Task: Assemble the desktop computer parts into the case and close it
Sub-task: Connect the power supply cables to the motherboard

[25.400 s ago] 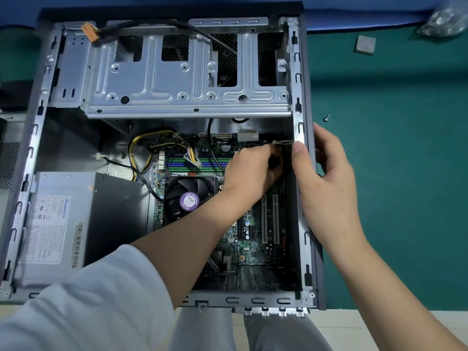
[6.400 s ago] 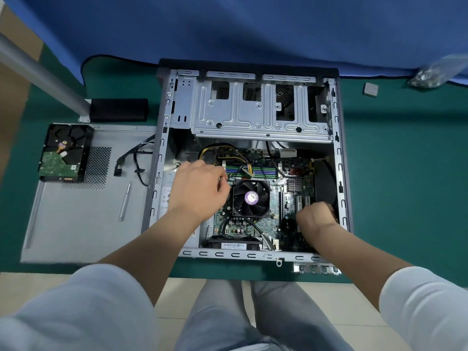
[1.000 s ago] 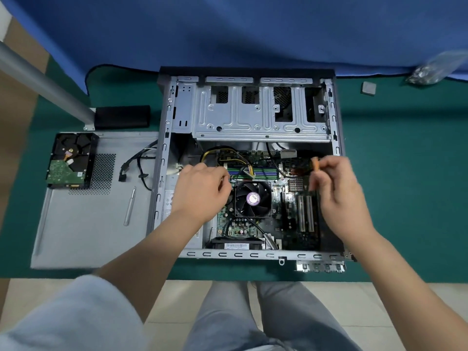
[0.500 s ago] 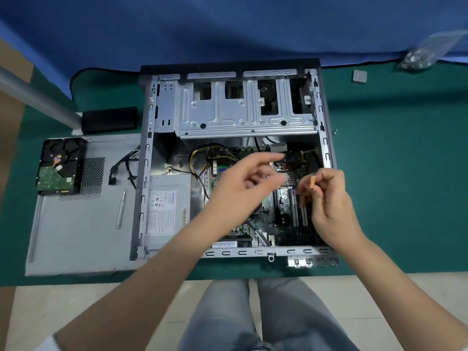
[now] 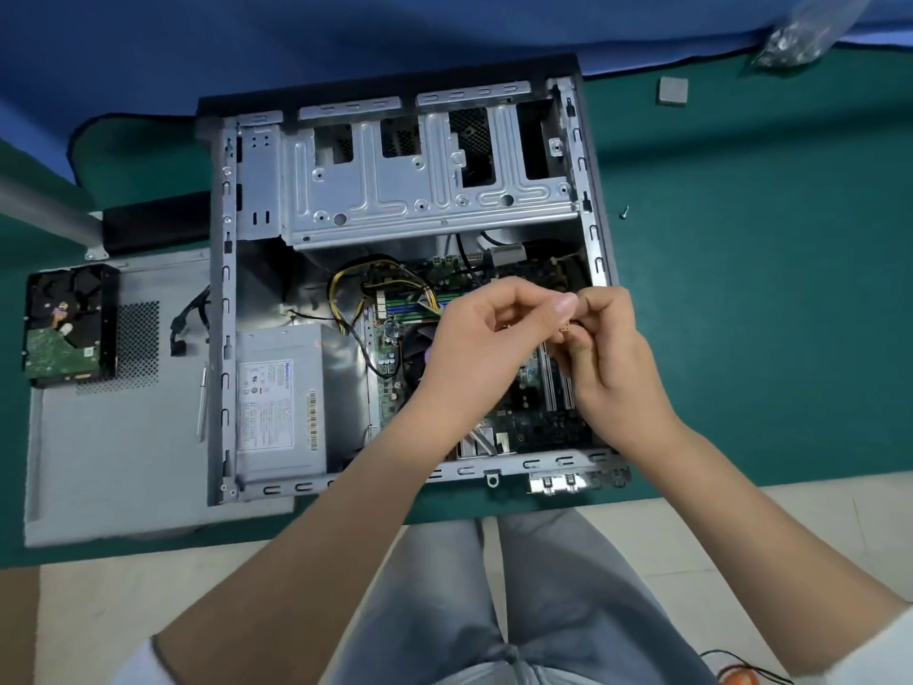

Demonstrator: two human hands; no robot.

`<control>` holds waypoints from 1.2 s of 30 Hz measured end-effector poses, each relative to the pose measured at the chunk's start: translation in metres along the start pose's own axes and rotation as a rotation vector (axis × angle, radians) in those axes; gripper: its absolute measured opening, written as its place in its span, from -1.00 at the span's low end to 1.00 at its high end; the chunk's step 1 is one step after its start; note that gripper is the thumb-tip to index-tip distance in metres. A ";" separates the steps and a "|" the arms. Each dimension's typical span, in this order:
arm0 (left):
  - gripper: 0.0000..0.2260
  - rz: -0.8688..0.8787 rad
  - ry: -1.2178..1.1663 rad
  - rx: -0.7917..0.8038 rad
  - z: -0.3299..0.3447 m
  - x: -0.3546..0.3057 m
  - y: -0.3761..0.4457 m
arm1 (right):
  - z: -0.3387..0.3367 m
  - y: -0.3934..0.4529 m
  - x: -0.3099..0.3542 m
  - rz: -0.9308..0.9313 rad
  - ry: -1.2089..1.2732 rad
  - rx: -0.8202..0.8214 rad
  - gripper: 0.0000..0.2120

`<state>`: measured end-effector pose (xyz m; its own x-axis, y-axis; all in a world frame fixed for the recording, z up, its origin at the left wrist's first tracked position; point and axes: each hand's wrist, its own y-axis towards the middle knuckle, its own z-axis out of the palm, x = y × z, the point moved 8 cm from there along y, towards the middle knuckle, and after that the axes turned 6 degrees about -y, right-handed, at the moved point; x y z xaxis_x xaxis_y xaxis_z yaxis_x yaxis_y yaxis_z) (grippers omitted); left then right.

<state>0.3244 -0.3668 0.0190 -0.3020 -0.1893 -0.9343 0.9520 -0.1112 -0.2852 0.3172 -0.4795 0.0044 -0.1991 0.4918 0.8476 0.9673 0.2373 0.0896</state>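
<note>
- Orange connector (image 5: 566, 328), small, was pinched between the fingertips of the left hand (image 5: 486, 341) and right hand (image 5: 610, 353), mid-frame, raised above the motherboard (image 5: 531, 417).
- Case (image 5: 225, 338) lay open on the green counter (image 5: 766, 313); hard drive (image 5: 66, 328) sat at far left, on the side panel (image 5: 113, 462).
- Risk, as judged: misaligned insertion could bend header pins; the connector's orientation was too small to tell.

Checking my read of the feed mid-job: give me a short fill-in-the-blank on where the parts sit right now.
1. The hard drive lies on the loose ____ panel.
2. Both hands, left hand and right hand, pinch a small ____ connector.
3. The power supply sits ____ the case.

Missing: side; orange; inside
</note>
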 end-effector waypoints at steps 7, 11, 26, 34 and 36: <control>-0.79 0.016 0.054 0.004 -0.004 0.006 -0.001 | -0.001 -0.001 -0.001 -0.008 0.019 -0.011 -0.77; -0.74 0.057 0.291 -0.068 -0.042 0.007 -0.003 | 0.005 -0.003 -0.001 -0.024 0.008 0.051 -0.88; -0.69 0.150 1.375 -0.230 -0.157 -0.004 -0.011 | 0.002 -0.001 -0.001 -0.008 0.019 -0.021 -0.77; -0.72 0.183 1.314 -0.306 -0.162 -0.007 -0.011 | 0.058 0.012 0.000 -0.074 -0.734 0.785 -0.74; -0.71 0.171 1.316 -0.308 -0.163 -0.006 -0.011 | 0.075 0.012 -0.012 0.037 -0.827 1.017 -0.79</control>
<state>0.3239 -0.2054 -0.0074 -0.0746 0.9028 -0.4236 0.9971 0.0726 -0.0208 0.3196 -0.4200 -0.0438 -0.5639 0.7904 0.2391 0.4962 0.5558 -0.6670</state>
